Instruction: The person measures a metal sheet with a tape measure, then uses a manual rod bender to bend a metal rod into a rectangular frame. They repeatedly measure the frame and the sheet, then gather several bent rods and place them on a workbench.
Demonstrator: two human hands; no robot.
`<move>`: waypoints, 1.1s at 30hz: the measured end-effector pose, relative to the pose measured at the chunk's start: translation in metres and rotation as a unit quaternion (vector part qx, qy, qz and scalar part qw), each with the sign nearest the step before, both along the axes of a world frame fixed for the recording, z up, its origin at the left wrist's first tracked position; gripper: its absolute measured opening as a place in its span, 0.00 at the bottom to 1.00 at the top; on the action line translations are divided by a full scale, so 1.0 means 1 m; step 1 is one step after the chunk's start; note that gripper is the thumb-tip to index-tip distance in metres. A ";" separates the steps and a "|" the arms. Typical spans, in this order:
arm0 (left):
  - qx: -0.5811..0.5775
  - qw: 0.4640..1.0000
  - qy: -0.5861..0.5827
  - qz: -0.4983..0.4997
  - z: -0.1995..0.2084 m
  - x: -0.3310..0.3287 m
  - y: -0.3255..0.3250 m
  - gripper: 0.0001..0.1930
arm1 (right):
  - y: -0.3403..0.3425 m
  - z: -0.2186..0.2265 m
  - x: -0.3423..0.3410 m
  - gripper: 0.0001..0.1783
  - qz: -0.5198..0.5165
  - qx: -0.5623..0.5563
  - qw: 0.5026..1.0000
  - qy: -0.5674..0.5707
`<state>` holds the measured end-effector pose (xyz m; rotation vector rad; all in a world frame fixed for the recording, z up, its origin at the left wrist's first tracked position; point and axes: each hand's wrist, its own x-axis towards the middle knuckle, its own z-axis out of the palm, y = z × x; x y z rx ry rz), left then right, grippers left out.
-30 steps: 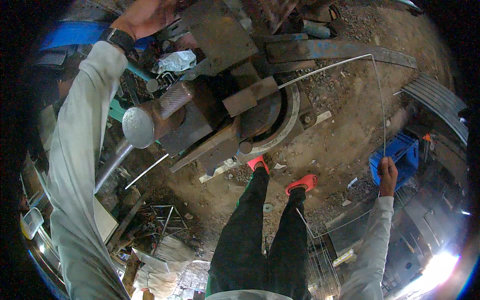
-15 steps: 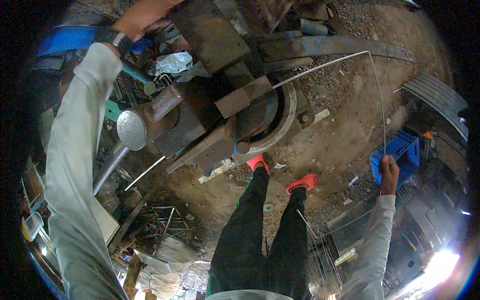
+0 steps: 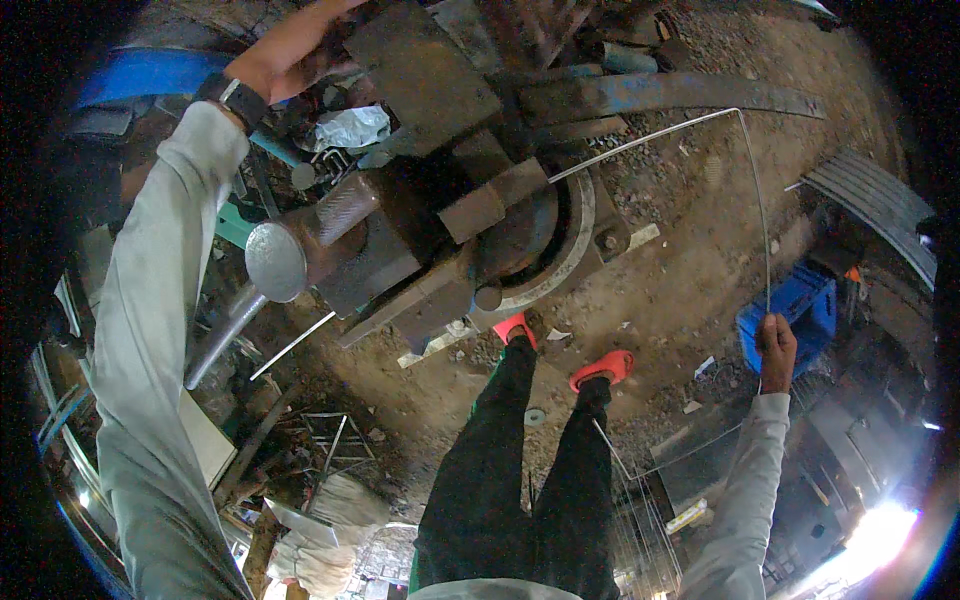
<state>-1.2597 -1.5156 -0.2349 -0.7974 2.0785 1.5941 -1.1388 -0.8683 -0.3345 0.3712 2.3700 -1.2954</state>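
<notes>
A heavy, dark metal bench vise [image 3: 400,240] fills the upper middle, with a round-ended screw and a slanting handle bar at its left. From the vise's jaws a thin metal rod [image 3: 650,139] reaches out to the right, bends sharply, then runs down to my right hand [image 3: 776,353], which is closed round it. A straight piece of rod [image 3: 290,346] sticks out below the vise's left side; whether it is the same rod is hidden. My left hand [image 3: 285,62] is at the upper left, beyond the vise, its fingers mostly out of sight at the top edge.
A blue plastic crate [image 3: 815,320] sits behind my right hand. Corrugated sheet [image 3: 868,205] lies at the far right. A curved metal strip [image 3: 720,97] runs behind the rod. Scrap and a crumpled silvery wrapper [image 3: 352,127] lie left of the vise. My feet wear red slippers [image 3: 603,371].
My left hand and wrist have shifted and turned slightly near the top. The vise sits a touch further right in the picture. My right hand keeps its hold on the rod, nearly still.
</notes>
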 end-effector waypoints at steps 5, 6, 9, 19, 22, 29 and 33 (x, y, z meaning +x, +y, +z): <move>0.406 0.884 -0.021 -0.232 -0.038 -0.024 -0.094 0.26 | -0.007 -0.002 -0.002 0.17 -0.009 0.013 1.000 -0.009; 0.368 0.903 -0.036 -0.219 -0.037 -0.025 -0.086 0.25 | -0.006 0.001 -0.002 0.17 -0.010 0.018 1.000 -0.015; -0.056 0.998 -0.009 -0.013 -0.017 -0.011 -0.029 0.25 | -0.006 0.004 0.002 0.16 -0.034 0.019 0.999 -0.005; -0.211 0.920 0.193 -0.269 -0.049 -0.031 -0.055 0.21 | -0.001 -0.005 0.008 0.16 -0.061 -0.023 0.998 -0.025; -0.257 0.871 0.198 -0.368 -0.051 -0.047 -0.052 0.20 | -0.003 -0.004 0.008 0.15 -0.078 -0.013 0.997 -0.015; -0.291 0.880 0.066 -0.371 -0.020 -0.045 -0.053 0.29 | -0.012 -0.013 0.002 0.18 -0.010 -0.016 1.000 0.008; -0.216 0.940 0.143 -0.224 0.016 0.030 -0.050 0.37 | 0.001 -0.002 0.013 0.17 0.005 -0.015 1.000 -0.003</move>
